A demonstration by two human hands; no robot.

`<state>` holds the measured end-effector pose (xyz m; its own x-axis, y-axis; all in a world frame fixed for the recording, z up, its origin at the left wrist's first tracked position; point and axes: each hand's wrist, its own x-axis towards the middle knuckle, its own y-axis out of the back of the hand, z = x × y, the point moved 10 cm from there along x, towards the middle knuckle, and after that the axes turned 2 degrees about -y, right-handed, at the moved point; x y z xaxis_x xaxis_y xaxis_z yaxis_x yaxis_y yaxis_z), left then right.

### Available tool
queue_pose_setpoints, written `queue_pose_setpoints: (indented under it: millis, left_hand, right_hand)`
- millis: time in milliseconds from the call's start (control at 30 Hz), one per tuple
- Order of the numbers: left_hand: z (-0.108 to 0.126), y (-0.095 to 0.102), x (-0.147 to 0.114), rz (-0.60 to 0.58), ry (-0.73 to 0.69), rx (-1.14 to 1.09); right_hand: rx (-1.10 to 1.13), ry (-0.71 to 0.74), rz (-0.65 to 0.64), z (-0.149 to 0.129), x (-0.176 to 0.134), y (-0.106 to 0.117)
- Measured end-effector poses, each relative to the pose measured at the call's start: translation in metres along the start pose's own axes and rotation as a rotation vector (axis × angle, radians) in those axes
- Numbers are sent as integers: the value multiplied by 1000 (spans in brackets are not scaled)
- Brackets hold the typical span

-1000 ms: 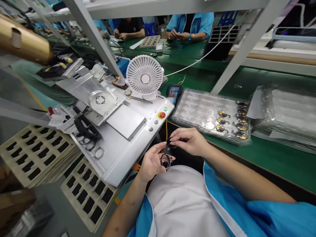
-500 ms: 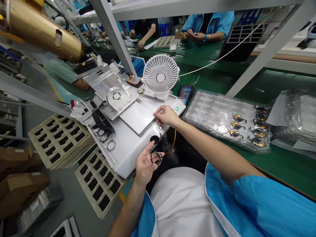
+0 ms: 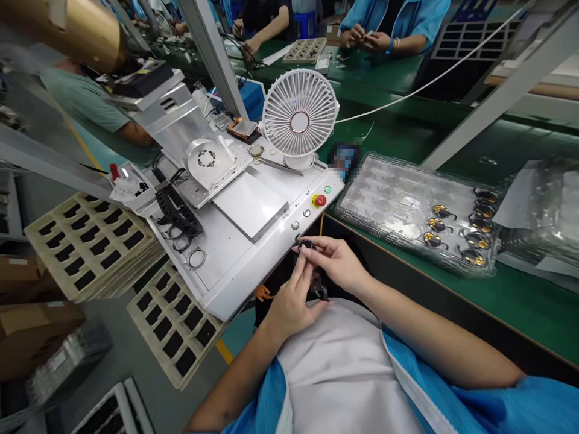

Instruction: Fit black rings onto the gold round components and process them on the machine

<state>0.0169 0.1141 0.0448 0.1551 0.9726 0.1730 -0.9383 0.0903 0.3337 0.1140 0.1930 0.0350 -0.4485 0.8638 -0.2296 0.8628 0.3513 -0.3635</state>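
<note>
In front of the white machine's edge, my two hands meet. The fingertips of my left hand (image 3: 289,304) and my right hand (image 3: 341,264) close together on a small black round part (image 3: 306,243) with a short tail. A dark ring (image 3: 321,289) sits lower, by the left palm and thumb; fingers partly hide it. Just beyond the hands is the machine's front panel (image 3: 278,241), which carries a red stop button (image 3: 320,201) and round push buttons. On the machine top, metal rings (image 3: 196,258) lie near a round metal fixture (image 3: 205,158).
A white fan (image 3: 299,108) and tweezers (image 3: 283,167) are on the machine. Clear plastic trays (image 3: 384,208) with black-and-gold round parts stand right on the green bench. Beige trays (image 3: 136,304) are stacked left. Co-workers sit across the bench; a metal post (image 3: 212,60) rises behind.
My right hand has left the button panel and come down to my left hand. Both now grip the black round part, which the left held alone before. The view has shifted slightly.
</note>
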Motion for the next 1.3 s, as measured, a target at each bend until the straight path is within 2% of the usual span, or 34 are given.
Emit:
queue_pose_setpoints:
  millis: [67,200,367,500,600,667,733,833,900,967,1100,1300]
  left_hand:
    - [3,-4,5,-20,-20,-103]
    - [10,3,8,13,-103,-252]
    - [24,-1,4,-58,-304,9]
    - [26,-7,1,-107,-364,265]
    - [23,-7,1,-125,-354,269]
    - [21,-3,2,-121,-341,136]
    - [20,9,3,-45,-329,-79]
    - [6,34,5,178,-265,-393]
    - [-7,45,6,299,-212,-501]
    - [-18,50,7,372,-165,-560]
    - [-31,47,8,390,-111,-632]
    - [-35,48,0,407,-135,-644]
  right_hand:
    - [13,5,29,-7,-1,9]
    - [-50,-28,7,-17,-3,17]
    - [-162,-27,57,-20,-6,25]
    - [-94,-112,-54,-9,-4,19]
    - [-15,-125,-65,-5,-3,19]
    - [9,-126,-52,-4,-4,19]
    - [24,-130,-43,-4,-5,17]
    - [24,-139,-24,-7,-7,12]
    - [21,-189,-36,-4,-9,4]
    - [41,-269,-61,2,-12,-9]
    - [123,-334,-50,7,-19,-32]
    - [61,-187,19,-6,-22,-43]
